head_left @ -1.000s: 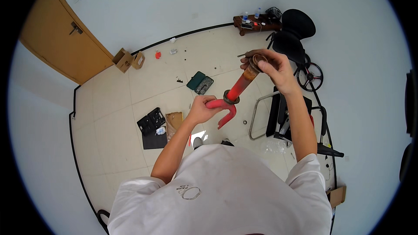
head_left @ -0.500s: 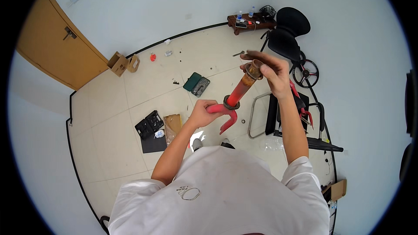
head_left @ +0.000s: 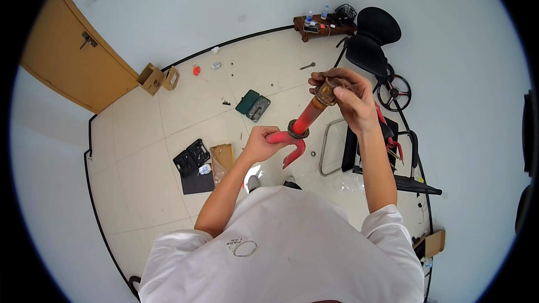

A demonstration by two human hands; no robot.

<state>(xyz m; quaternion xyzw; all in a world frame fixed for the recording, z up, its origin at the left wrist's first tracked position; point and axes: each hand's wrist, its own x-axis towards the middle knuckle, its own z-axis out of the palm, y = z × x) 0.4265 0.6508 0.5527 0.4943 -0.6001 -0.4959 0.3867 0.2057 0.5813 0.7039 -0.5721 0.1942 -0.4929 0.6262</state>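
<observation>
Change: the red metal bicycle fork (head_left: 296, 134) is sitting closer to the person's chest than a second ago, and the right hand (head_left: 351, 98) is now curling further over the top of the steerer.
Meaning: the work at the top end appears to be carrying on, with the grip tightening rather than letting go.
Left hand (head_left: 259, 143): closing round one curved fork leg, steadying it in the air above the tiled floor (head_left: 140, 146).
Right hand: wrapping around the brownish, rusty-looking round fitting (head_left: 327, 90) at the tube's upper end.
Fork: smooth painted tube, a dark ring (head_left: 297, 129) sitting at the crown, two legs bending downwards.
Floor: pale glossy tiles; a green hard case (head_left: 252, 104) lying open towards the far wall, a black tool tray (head_left: 191, 160) nearer the left side.
</observation>
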